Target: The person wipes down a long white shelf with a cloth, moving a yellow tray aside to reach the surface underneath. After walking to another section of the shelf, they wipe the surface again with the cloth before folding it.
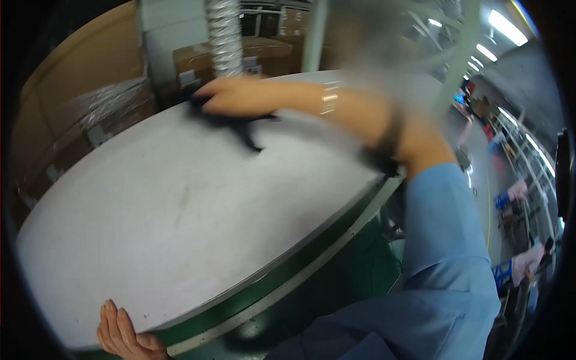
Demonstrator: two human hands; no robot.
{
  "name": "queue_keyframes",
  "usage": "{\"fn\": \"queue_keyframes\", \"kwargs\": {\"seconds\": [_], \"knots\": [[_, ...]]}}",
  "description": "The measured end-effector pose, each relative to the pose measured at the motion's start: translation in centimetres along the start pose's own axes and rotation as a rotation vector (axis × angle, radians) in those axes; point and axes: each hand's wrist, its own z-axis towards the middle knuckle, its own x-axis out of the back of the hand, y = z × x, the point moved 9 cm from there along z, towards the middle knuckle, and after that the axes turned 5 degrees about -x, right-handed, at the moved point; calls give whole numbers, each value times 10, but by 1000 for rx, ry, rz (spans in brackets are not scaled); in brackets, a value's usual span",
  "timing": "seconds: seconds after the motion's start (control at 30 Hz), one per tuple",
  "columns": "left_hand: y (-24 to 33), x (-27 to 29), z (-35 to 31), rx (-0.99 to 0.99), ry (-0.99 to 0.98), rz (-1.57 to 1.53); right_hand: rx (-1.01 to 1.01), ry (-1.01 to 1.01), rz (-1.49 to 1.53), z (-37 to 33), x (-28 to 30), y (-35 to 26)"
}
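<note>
A large white tabletop (144,222) spreads out before me, with a brownish smear on it. My right hand (237,96) reaches across to its far edge, fingers closed over a limp black cloth (243,129) that lies against the surface. Motion blurs both the hand and the cloth, so the cloth's exact shape is unclear. At the near left edge my left hand (123,333) rests on the tabletop, its fingers stretched out and holding nothing.
Cardboard boxes (72,78), some wrapped in clear film, stand beyond the table. A silvery corrugated duct (225,39) and a pale post (315,36) rise behind it. Green floor (294,318) shows below the near edge. Far right, people work along an aisle (480,210).
</note>
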Motion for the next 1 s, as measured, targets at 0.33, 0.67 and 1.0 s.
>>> {"fn": "queue_keyframes", "kwargs": {"seconds": [0.33, 0.67, 1.0], "knots": [[23, 33, 38, -42, 272, 8, 125, -158, -418, -75, -24, 88], [1, 11, 3, 21, 136, -63, -723, 57, -558, -255, 62, 209], [3, 22, 2, 71, 200, -77, -712, 414, -527, -302, 54, 123]]}}
